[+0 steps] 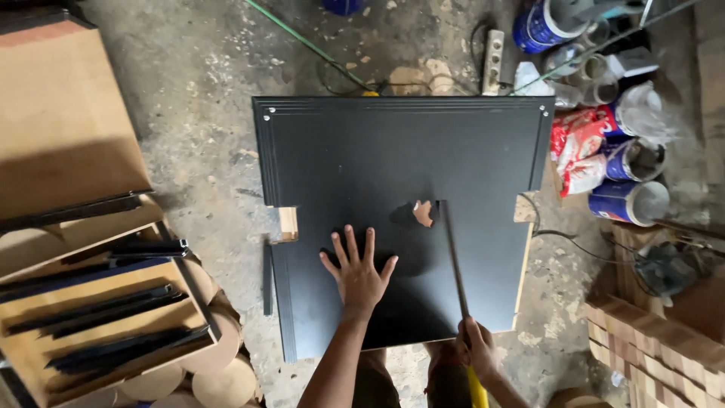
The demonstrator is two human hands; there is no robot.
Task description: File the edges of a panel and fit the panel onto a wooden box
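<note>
A black panel [393, 181] lay flat on the concrete floor [204, 91], stacked over other boards. The left hand [358, 272] pressed on it, palm down, fingers spread, gripping nothing. The right hand [479, 349] was closed round a yellow-handled chisel [455, 264], whose tip touched a small wood piece [424, 213] on the panel. Paint cans [630, 162] stood just beyond the right edge.
</note>
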